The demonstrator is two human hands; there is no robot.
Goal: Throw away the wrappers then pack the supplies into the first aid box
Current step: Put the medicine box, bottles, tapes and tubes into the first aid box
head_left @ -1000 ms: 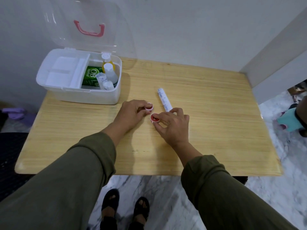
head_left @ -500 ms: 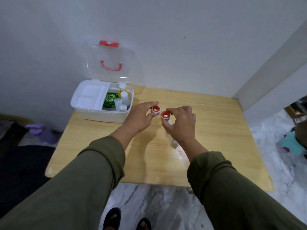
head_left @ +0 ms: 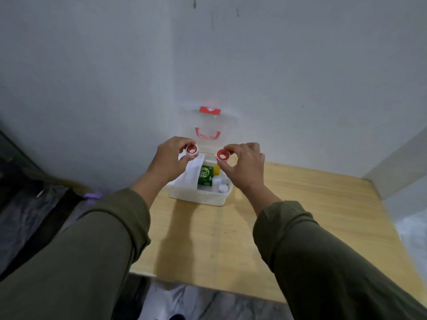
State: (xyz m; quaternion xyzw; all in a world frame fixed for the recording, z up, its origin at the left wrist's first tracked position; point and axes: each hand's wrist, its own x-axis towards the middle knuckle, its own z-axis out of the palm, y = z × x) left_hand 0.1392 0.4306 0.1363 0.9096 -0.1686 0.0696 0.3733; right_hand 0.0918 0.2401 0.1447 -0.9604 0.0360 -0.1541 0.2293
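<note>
Up off the counter they come, left hand and right hand each pinching a red tape roll, now poised over the open first aid box, ready to drop in.

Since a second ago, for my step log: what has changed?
Both hands lifted off the table: left hand and right hand each carried a red tape roll up over the first aid box. Box contents unchanged, lid open.
</note>
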